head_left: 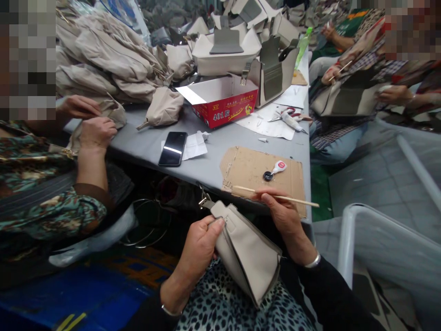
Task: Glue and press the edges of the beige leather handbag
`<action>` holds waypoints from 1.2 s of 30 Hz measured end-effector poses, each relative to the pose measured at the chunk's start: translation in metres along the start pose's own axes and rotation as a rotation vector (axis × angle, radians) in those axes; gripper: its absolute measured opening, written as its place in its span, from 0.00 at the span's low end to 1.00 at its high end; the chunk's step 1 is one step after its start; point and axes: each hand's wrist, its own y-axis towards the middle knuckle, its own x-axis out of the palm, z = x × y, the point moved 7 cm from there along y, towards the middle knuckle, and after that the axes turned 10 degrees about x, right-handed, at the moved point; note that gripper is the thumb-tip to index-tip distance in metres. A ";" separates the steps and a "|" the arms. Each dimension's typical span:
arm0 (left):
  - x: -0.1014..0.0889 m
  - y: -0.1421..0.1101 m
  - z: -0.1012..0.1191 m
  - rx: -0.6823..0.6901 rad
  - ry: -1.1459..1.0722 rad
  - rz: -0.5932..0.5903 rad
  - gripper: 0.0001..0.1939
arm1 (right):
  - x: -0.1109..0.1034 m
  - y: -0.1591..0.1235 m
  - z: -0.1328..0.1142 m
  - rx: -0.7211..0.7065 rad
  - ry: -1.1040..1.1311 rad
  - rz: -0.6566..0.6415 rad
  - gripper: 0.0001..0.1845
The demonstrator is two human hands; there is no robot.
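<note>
My left hand (203,241) grips the upper edge of a beige handbag (253,255), which rests tilted on my lap. A short strap with a metal buckle (204,202) sticks out from the bag's top corner. Between the fingers of my right hand (284,214) lies a thin wooden stick (303,201), held roughly level above the table edge. Just beyond that hand, a piece of cardboard (248,163) carries a small white glue bottle (279,167) and a round black cap (268,175).
A phone (172,148) lies on paper to the left. Behind it stands a red box (225,108), with pliers (291,118) to its right. Beige bags (227,50) pile up at the back. Co-workers' hands (98,131) work at left and right. A grey metal rail (347,239) stands at my right.
</note>
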 end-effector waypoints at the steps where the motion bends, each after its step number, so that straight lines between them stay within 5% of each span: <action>1: -0.001 0.000 0.000 0.002 0.000 0.008 0.23 | 0.004 0.002 -0.009 -0.095 -0.129 0.017 0.07; 5: -0.008 -0.001 -0.003 0.002 -0.019 0.031 0.24 | 0.031 0.018 -0.033 -0.376 -0.896 0.035 0.12; 10: -0.014 -0.003 -0.004 0.018 -0.035 0.053 0.23 | 0.049 0.051 -0.028 -0.306 -1.585 -0.070 0.13; 22: -0.018 -0.006 -0.008 0.028 -0.057 0.084 0.23 | 0.041 0.071 -0.034 -0.285 -1.727 -0.095 0.15; 26: -0.021 -0.008 -0.004 0.037 -0.071 0.109 0.22 | 0.047 0.046 -0.051 -0.350 -1.538 -0.012 0.19; 29: -0.029 -0.013 0.001 0.028 -0.085 0.125 0.23 | 0.063 0.017 -0.061 -0.359 -1.027 -0.154 0.18; 33: -0.046 -0.016 0.010 0.018 -0.137 0.110 0.21 | 0.091 -0.004 -0.026 0.057 -0.235 -0.525 0.20; 36: -0.052 -0.013 0.016 -0.009 -0.121 -0.007 0.21 | 0.114 -0.013 0.011 0.340 0.079 -0.646 0.24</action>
